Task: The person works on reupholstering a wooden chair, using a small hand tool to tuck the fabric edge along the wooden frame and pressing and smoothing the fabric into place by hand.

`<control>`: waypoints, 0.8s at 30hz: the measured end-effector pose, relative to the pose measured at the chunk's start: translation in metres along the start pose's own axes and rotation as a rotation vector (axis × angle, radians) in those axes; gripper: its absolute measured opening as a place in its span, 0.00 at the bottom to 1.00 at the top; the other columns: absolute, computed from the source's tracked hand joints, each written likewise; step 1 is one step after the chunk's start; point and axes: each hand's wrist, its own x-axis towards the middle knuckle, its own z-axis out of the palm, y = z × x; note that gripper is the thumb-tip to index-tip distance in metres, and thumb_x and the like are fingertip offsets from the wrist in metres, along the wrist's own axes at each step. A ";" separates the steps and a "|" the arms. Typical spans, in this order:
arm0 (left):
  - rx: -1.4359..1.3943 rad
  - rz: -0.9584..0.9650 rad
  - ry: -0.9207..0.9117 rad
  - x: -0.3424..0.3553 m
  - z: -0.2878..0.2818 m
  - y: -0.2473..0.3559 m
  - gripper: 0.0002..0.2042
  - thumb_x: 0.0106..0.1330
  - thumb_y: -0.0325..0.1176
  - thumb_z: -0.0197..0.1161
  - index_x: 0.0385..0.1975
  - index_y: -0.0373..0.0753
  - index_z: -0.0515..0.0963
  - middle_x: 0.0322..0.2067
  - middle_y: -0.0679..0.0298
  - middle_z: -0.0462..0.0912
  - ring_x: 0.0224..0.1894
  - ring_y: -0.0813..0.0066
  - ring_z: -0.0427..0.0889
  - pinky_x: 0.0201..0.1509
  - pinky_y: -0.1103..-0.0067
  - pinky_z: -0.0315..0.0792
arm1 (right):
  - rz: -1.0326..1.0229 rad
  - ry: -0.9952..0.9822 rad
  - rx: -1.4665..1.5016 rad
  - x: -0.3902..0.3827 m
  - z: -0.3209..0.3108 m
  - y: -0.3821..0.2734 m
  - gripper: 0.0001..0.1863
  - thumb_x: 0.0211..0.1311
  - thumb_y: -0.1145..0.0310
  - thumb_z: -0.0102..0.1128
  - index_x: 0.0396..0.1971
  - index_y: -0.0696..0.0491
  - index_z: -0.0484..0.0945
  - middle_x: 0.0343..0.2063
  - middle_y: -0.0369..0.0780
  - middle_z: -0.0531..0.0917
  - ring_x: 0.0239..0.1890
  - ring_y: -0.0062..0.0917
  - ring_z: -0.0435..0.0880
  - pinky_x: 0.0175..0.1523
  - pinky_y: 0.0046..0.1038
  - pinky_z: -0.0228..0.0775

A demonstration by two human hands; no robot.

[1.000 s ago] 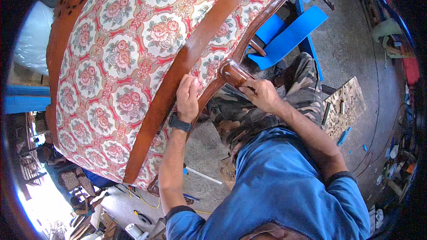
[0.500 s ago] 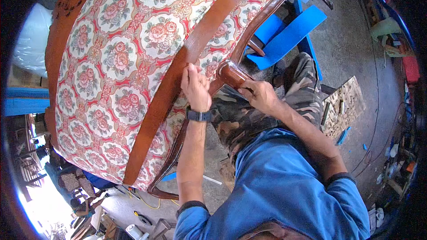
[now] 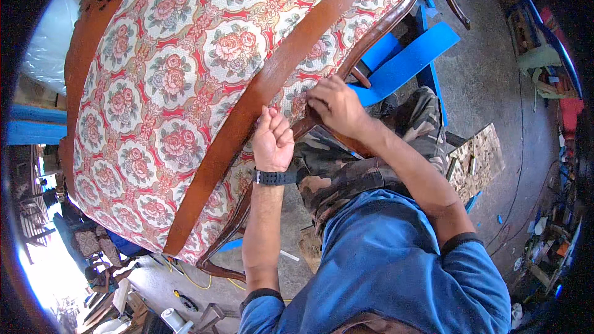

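A seat piece in red-and-cream rose fabric (image 3: 176, 136) fills the upper left, with a long smooth brown band (image 3: 216, 167) across it and a carved dark wooden frame (image 3: 365, 43) along its right edge. My left hand (image 3: 273, 139), with a black watch at the wrist, is curled closed beside the band over the fabric's edge; what its fingertips grip is too small to tell. My right hand (image 3: 337, 105) is closed at the fabric's edge beside the wooden frame, up and right of my left hand; its fingertips and anything in them are hidden.
Blue padded boards (image 3: 414, 52) lie behind the frame. My camouflage-clad legs are below it. A speckled board (image 3: 479, 161) lies right of them. A clear plastic-wrapped bundle (image 3: 46, 49) is at the left. Cables, tools and scraps line the lower left and right side.
My right hand has moved up and left from the rounded wooden frame end to the fabric edge. My left hand first shifted right, then dropped slightly, staying curled. The view has shifted a little.
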 end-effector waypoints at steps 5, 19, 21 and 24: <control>0.163 -0.005 0.221 -0.013 0.005 -0.021 0.12 0.82 0.44 0.57 0.39 0.43 0.75 0.22 0.78 0.56 0.19 0.87 0.51 0.17 0.85 0.46 | -0.058 -0.095 0.041 0.024 -0.006 0.013 0.13 0.56 0.74 0.69 0.43 0.55 0.86 0.39 0.45 0.85 0.47 0.43 0.82 0.56 0.41 0.75; 0.031 -0.010 0.143 -0.020 -0.004 -0.025 0.12 0.84 0.42 0.54 0.38 0.42 0.72 0.22 0.78 0.54 0.19 0.88 0.49 0.16 0.86 0.45 | -0.102 -0.216 -0.212 0.053 0.003 0.012 0.12 0.63 0.68 0.67 0.45 0.54 0.87 0.50 0.41 0.83 0.58 0.38 0.78 0.60 0.44 0.71; 0.060 0.018 0.058 -0.018 -0.011 -0.026 0.11 0.83 0.42 0.55 0.39 0.43 0.73 0.22 0.78 0.54 0.19 0.88 0.49 0.16 0.86 0.45 | -0.222 -0.110 -0.208 0.037 0.003 0.016 0.18 0.65 0.65 0.67 0.53 0.53 0.85 0.59 0.43 0.80 0.68 0.40 0.73 0.68 0.45 0.66; 0.052 -0.017 0.068 -0.016 -0.009 -0.032 0.12 0.82 0.43 0.57 0.38 0.43 0.74 0.21 0.78 0.53 0.18 0.88 0.48 0.16 0.86 0.44 | -0.236 -0.166 -0.255 0.030 0.005 0.004 0.21 0.66 0.64 0.65 0.56 0.55 0.82 0.63 0.43 0.77 0.70 0.41 0.70 0.73 0.45 0.62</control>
